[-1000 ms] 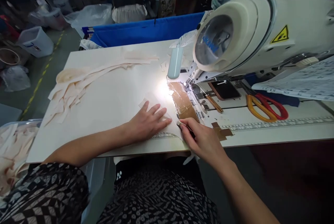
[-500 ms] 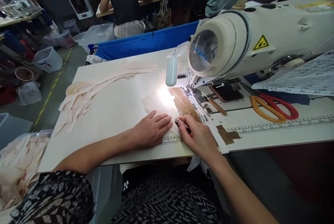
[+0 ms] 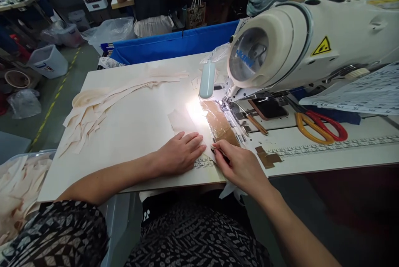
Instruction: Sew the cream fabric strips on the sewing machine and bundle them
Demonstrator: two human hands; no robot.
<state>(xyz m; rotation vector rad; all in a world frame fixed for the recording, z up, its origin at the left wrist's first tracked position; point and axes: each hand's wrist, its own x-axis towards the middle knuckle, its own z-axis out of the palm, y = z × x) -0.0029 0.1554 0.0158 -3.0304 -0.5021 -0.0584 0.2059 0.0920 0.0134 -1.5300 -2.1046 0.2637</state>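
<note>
My left hand [image 3: 182, 153] lies flat, fingers stretched out, on a pale fabric piece [image 3: 180, 121] on the white sewing table [image 3: 134, 121]. Close to its fingertips, my right hand [image 3: 240, 162] is closed in a pinch at the fabric's near right edge. Something small and dark shows between thumb and forefinger, mostly hidden by the fingers. Just beyond the hands, brown tape [image 3: 220, 123] covers the table beside the sewing machine's needle area [image 3: 227, 100]. Part of a printed ruler strip [image 3: 204, 162] shows below my left fingers.
The sewing machine [image 3: 271, 47] fills the upper right, with a lamp [image 3: 207, 79] beside it. Orange-and-red scissors [image 3: 321, 128], a wooden-handled tool [image 3: 257, 125] and a phone [image 3: 268, 108] lie right. Cream fabric strips [image 3: 90, 111] lie left. Two people sit beyond the blue cloth barrier [image 3: 177, 45].
The view has shifted slightly. My right hand has moved a little toward me along the fabric edge, still pinching. My left hand stays flat in nearly the same place.
</note>
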